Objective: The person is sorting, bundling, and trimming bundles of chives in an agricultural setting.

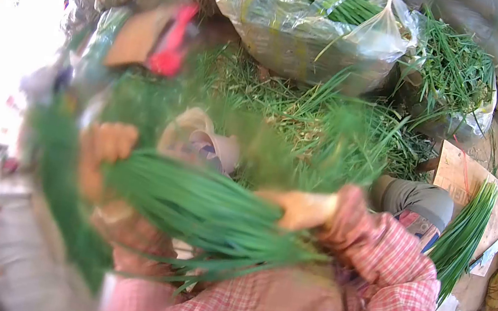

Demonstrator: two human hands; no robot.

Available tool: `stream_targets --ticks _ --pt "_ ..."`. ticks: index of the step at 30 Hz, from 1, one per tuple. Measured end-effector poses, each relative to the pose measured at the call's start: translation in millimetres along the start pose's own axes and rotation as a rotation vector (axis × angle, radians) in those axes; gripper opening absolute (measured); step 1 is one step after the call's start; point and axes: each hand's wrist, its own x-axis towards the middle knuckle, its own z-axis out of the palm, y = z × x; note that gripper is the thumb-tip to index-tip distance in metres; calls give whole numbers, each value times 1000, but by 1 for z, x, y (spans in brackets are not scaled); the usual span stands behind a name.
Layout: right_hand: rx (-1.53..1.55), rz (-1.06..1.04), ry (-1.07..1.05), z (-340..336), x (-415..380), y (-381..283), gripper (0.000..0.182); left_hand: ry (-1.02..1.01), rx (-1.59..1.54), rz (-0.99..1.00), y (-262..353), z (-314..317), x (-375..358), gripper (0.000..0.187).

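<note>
A thick bunch of long green chives [201,203] lies across my lap, blurred by motion. My left hand [105,154] is closed around its left end, fingers curled. My right hand [300,210] grips the bunch near its other end, where pale tips stick out. A few loose blades hang below the bunch, towards my checked apron. Further left, more green blades [68,191] run down beside my left arm, too smeared to make out clearly.
Loose trimmed greens [307,122] cover the floor in front. Behind them stands a clear plastic bag [307,46] packed with chives. To the right, another bunch [466,238] rests on cardboard [457,170]. A bright red object [172,44] lies by cardboard at the upper left.
</note>
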Motion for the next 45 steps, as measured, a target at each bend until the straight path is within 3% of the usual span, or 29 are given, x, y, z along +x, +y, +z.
stream_targets --ticks 3,4,7,8,9,12,14,15,17,19,20,23,24,25,26,27,29,31,32,33,37,39,44,45 --pt "321 201 15 -18 -17 -14 64 61 -44 3 3 -7 3 35" --pt "311 162 -2 -15 -19 -13 61 69 -122 -8 3 -11 4 35" --pt "-109 184 201 16 -32 -17 56 51 -132 -44 -2 -68 2 34" --pt "-205 341 148 21 -39 -30 54 64 -42 -104 -4 -94 -2 32" --pt "-330 197 191 28 -45 -3 52 112 -103 -113 -9 -130 -9 31" --pt "-451 258 408 47 -63 24 45 296 -61 -120 -16 -175 -23 27" --pt "-451 232 425 39 -71 5 43 419 -23 -92 -18 -170 -25 25" --pt "-389 246 632 35 -72 11 37 480 -1 -72 -21 -156 -29 25" --pt "-414 246 749 13 -81 -1 33 607 29 -54 -36 -126 -43 27" --pt "-233 340 699 -7 -97 19 30 760 36 -82 -64 -95 -59 29" --pt "-484 230 719 -11 -101 14 28 842 33 -117 -75 -95 -66 31" --pt "-440 382 775 -20 -110 -13 27 1082 10 -182 -83 -141 -87 37" --pt "-626 538 848 -29 -124 -29 18 1143 14 -184 -73 -164 -98 40" --pt "-1031 487 836 -63 -180 8 13 1204 11 -201 -59 -187 -113 42" --pt "-875 448 1168 -83 -225 20 19 1246 10 -198 -44 -211 -127 45" --pt "-990 440 1232 -106 -264 21 19 1276 25 -197 -37 -227 -139 48" --pt "-525 529 1573 -86 -208 -34 16 1311 83 -112 -37 -244 -150 46" --pt "-1061 283 1363 -57 -114 -57 31 1330 115 -27 -46 -256 -148 45" --pt "-1459 -184 991 -65 -82 -53 51 1333 125 -7 -47 -253 -144 45" --pt "-1402 11 838 -33 -23 -92 70 1330 122 -3 -44 -244 -137 45" --pt "-1441 -323 244 4 123 -93 97 1298 102 -40 -28 -200 -108 44" --pt "-1470 -393 191 18 168 -83 101 1287 98 -52 -22 -182 -99 44" --pt "-1521 -267 16 23 184 -66 34 1363 57 -123 -7 -149 -94 43" --pt "-1488 -408 76 20 177 -60 27 1381 55 -123 -9 -146 -95 43"
